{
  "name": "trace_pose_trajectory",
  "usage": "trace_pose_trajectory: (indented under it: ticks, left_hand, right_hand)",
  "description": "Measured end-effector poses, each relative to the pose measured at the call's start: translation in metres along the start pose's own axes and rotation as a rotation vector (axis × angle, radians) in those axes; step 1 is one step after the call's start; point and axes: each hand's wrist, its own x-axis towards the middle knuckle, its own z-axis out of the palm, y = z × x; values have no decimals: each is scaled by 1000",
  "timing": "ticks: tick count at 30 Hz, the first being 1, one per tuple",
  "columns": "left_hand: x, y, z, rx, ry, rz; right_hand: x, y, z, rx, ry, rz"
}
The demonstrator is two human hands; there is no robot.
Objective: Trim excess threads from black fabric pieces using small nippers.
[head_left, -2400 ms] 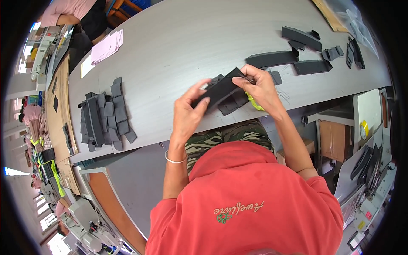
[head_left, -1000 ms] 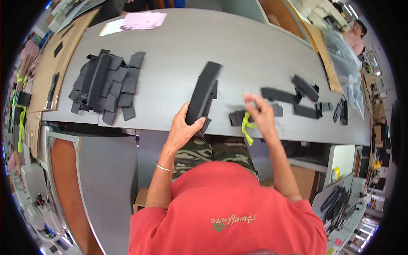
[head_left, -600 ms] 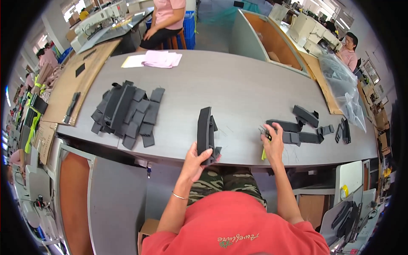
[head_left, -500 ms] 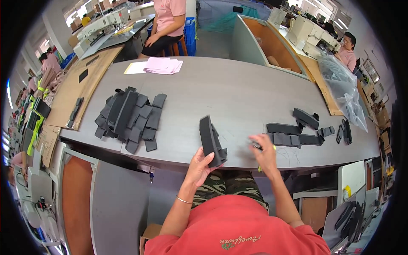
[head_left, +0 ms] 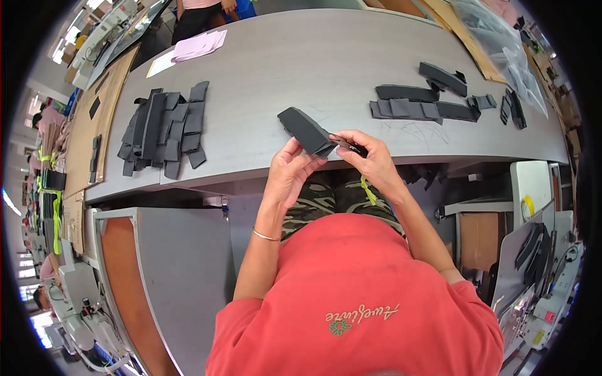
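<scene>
My left hand (head_left: pixel 290 170) grips a dark grey folded fabric piece (head_left: pixel 305 130) by its near end, holding it tilted over the table's front edge. At that end my right hand (head_left: pixel 370 156) holds a pair of small black thread snips (head_left: pixel 350 146), their tip touching or very near the fabric. A yellow-green ribbon (head_left: pixel 368 190) hangs below the right hand. The snips are partly covered by my fingers, so whether the blades are apart cannot be made out.
A stack of dark fabric pieces (head_left: pixel 150 128) lies on the grey table (head_left: pixel 263 62) at left. More dark pieces (head_left: pixel 407 108) lie at right, near loose threads. Pink sheets (head_left: pixel 199 45) and a clear plastic bag (head_left: pixel 495 41) are at the back. A person (head_left: pixel 199 15) is beyond the table.
My right hand has come left with the snips to the near end of the fabric piece. The left hand has tilted the piece further left. The view has tipped downward.
</scene>
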Motion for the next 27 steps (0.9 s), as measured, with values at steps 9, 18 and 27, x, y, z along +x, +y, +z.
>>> trace_pose_trajectory:
  ticks: [9,18,27]
  left_hand:
    - [-6,-16,14,208,112,124]
    - [4,-25,11,489,190,276]
    - [-2,-27,21,401,125,190]
  right_hand:
    - [-28,2,-12,-29,9,31]
    - [-16,-6,-12,-316,124,-321]
    - [-5,5,-9,-422,143,-392]
